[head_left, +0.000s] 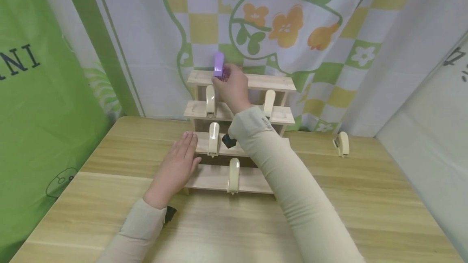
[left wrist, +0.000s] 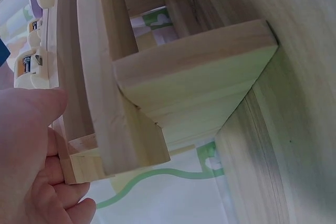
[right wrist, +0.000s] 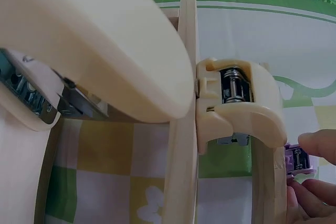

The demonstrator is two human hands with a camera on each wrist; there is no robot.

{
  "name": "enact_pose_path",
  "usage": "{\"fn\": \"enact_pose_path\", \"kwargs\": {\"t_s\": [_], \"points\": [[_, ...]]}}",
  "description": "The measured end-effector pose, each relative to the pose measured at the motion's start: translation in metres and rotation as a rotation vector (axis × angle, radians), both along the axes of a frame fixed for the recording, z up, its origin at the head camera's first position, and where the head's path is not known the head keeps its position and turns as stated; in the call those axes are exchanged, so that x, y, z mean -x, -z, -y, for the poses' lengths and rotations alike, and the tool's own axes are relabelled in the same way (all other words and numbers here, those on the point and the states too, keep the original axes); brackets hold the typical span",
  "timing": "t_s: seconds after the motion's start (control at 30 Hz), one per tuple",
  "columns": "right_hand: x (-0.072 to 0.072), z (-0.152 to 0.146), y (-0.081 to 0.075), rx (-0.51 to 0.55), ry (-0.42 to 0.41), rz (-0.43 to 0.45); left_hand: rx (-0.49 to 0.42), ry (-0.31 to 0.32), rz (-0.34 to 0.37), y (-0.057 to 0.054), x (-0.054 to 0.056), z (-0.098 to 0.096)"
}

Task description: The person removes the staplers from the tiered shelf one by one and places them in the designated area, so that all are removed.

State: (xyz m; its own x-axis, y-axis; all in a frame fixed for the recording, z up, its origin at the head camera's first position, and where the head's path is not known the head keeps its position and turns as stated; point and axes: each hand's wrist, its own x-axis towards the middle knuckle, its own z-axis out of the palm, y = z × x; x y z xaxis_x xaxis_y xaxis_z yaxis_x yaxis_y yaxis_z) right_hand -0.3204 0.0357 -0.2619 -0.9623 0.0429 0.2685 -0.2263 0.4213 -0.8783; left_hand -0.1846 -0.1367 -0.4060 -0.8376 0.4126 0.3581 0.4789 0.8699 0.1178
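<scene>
My right hand (head_left: 234,86) pinches a small purple stapler (head_left: 218,64) between thumb and fingers, at the left part of the top tier of a wooden stepped shelf (head_left: 263,80). In the right wrist view the purple stapler (right wrist: 299,160) shows its spring end, with fingertips close around it at the top board. My left hand (head_left: 175,165) grips the left end of the second tier from the bottom. The left wrist view shows the thumb and bent fingers (left wrist: 52,174) about that board's end. Cream staplers stand upright on the lower tiers, one (head_left: 210,101) just below the purple one.
More cream staplers stand on the third tier's right side (head_left: 269,102), the second tier (head_left: 213,138) and the bottom tier (head_left: 234,175). Another cream stapler (head_left: 342,144) stands on the table (head_left: 365,198) at right. A patterned curtain (head_left: 204,27) hangs close behind the shelf.
</scene>
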Motion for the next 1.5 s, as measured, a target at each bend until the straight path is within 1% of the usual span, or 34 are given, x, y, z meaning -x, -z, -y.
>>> {"fn": "enact_pose_path", "kwargs": {"t_s": [0.2, 0.43, 0.57, 0.67, 0.93, 1.03, 1.3, 1.5], "points": [[0.002, 0.002, -0.002, 0.006, 0.010, 0.033, -0.007, -0.002, 0.006, 0.001, 0.001, -0.001], [0.004, 0.002, -0.002, 0.001, 0.003, 0.040, -0.005, -0.008, 0.005, 0.001, 0.000, 0.000], [0.005, -0.001, -0.001, 0.008, -0.014, 0.030, -0.009, -0.015, 0.018, 0.002, 0.000, 0.000], [0.004, -0.004, -0.001, 0.034, -0.030, 0.026, -0.013, -0.018, 0.023, 0.003, 0.001, 0.000], [-0.003, -0.008, -0.001, 0.093, -0.077, 0.013, -0.005, -0.005, 0.004, 0.005, 0.002, 0.002], [-0.005, -0.009, 0.000, 0.110, -0.078, 0.008, -0.008, -0.004, 0.002, 0.005, 0.002, 0.002], [-0.008, -0.016, 0.001, 0.194, -0.066, 0.024, -0.012, 0.006, -0.009, 0.003, 0.001, 0.001], [-0.012, -0.026, 0.002, 0.229, -0.061, 0.007, -0.001, 0.006, 0.006, 0.002, 0.001, 0.000]]}}
